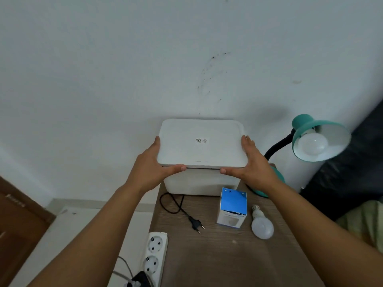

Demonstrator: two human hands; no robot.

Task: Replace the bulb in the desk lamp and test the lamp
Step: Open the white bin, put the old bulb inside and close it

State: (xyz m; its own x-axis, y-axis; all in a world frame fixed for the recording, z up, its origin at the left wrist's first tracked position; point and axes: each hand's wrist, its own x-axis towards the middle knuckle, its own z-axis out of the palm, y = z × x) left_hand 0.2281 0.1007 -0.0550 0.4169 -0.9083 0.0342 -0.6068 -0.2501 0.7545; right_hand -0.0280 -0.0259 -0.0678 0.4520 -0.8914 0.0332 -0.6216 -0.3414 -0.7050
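Both hands are on the lid [202, 141] of a white storage box [202, 181] that stands at the far end of the tabletop [228, 255], against the wall. The left hand [154, 162] lies along the lid's left edge with straight fingers and its thumb across the near edge; the right hand [251, 162] mirrors it on the right edge. Each pinches the lid between fingers and thumb, and the lid looks raised a little off the box, though the gap is hard to judge.

The desk lamp [319, 137] stands to the right of the box, its teal shade tilted toward the camera with a bulb [314, 142] seated in the socket, unlit. A loose bulb [262, 223] lies on the tabletop near and right of the box, its long axis running near to far with the screw base pointing away. Just left of it stands a blue and white bulb carton [232, 208]. The lamp's plug [196, 223] lies unplugged farther left, and a power strip [154, 255] hangs off the left edge.

The lamp and loose bulb both lie on the right-hand side, so the right hand is the nearer one for either.
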